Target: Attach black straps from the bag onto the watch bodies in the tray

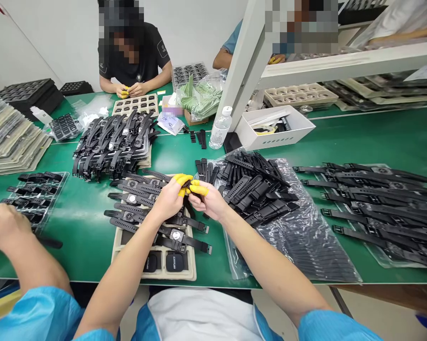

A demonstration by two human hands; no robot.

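Observation:
My left hand (171, 198) and my right hand (208, 196) meet above the green table, yellow covers on several fingertips. Their fingers pinch a small dark piece (188, 185) between them, mostly hidden; a black strap seems to hang below it. Under and left of my hands, a beige tray (118, 246) holds watches with black straps (176, 235) lying across it, and two square black watch bodies (174, 261) sit in its front compartments. Just right of my hands, a heap of loose black straps (249, 189) lies on a clear plastic bag (291, 246).
Strapped watches cover a clear tray at right (380, 208) and a stack (114, 142) behind left. A bottle (220, 129) and white box (277, 130) stand beyond the straps. A co-worker's arm (32, 255) is at left; another person (135, 57) works opposite. A white post (245, 66) rises behind.

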